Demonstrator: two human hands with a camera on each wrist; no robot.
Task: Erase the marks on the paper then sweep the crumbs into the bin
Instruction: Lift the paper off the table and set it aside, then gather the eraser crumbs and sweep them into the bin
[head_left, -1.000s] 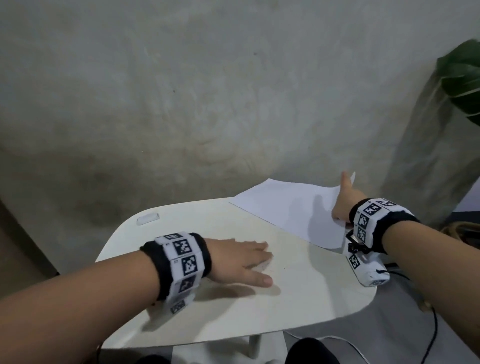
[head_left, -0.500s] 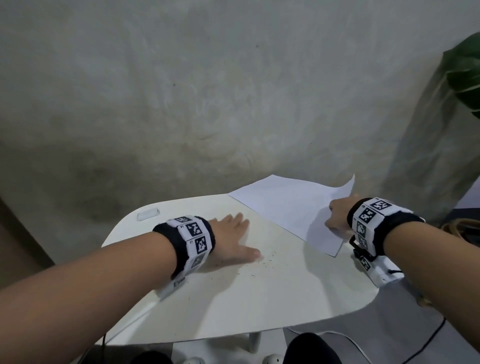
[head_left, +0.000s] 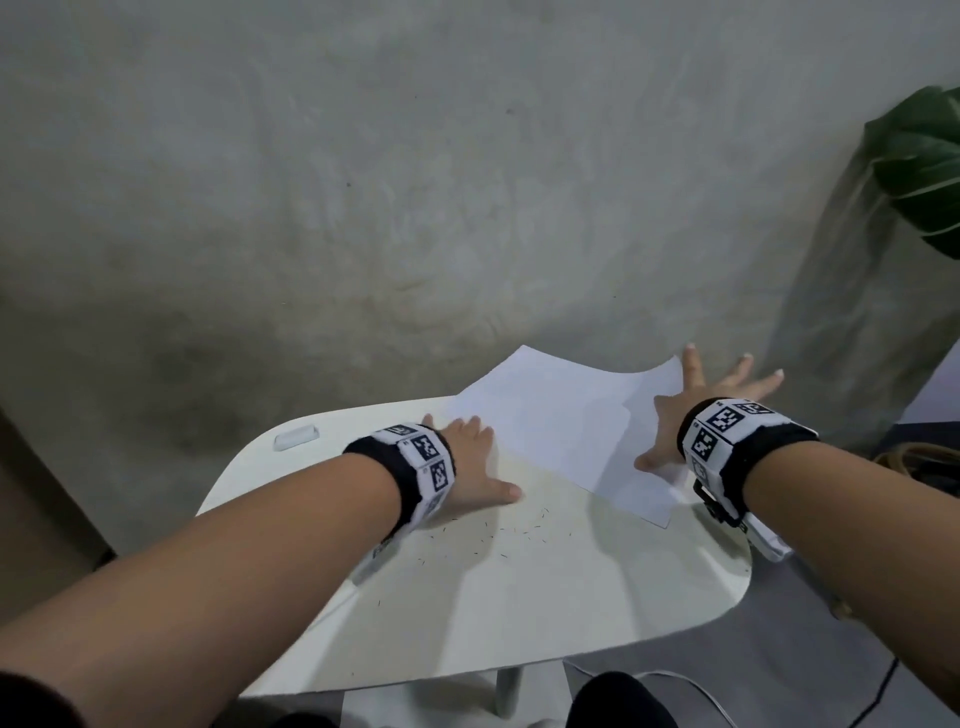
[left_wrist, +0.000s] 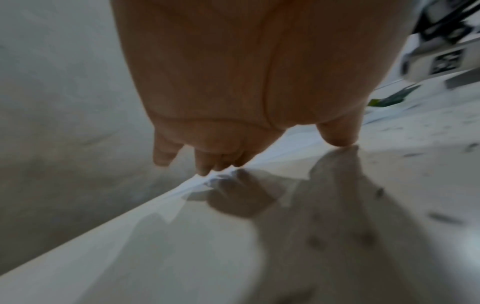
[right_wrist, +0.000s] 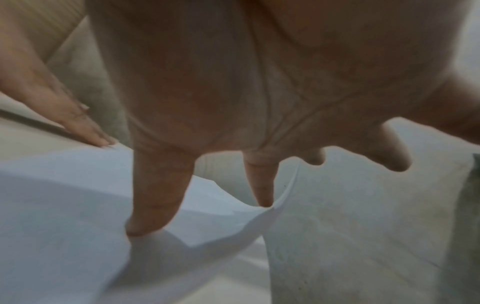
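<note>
Head view: my left hand (head_left: 470, 462) lies flat, fingers spread, on the table (head_left: 597, 597); crumbs (head_left: 511, 532) scatter at its five o'clock. My right hand (head_left: 696, 410) is splayed on the paper (head_left: 550, 415) at two o'clock.

Left wrist view: straight fingertips (left_wrist: 207, 164) meet the paper's edge.

Right wrist view: spread fingers (right_wrist: 155, 195) press the curling sheet.

I judge sweeping comes next; no bin shows.

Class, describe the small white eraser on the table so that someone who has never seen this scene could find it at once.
Start at the table against the grey wall. Go to its far left corner, left of the left hand. The eraser lies there alone: a small white block, thick and rounded, unlike the flat paper and the dark crumbs.
</note>
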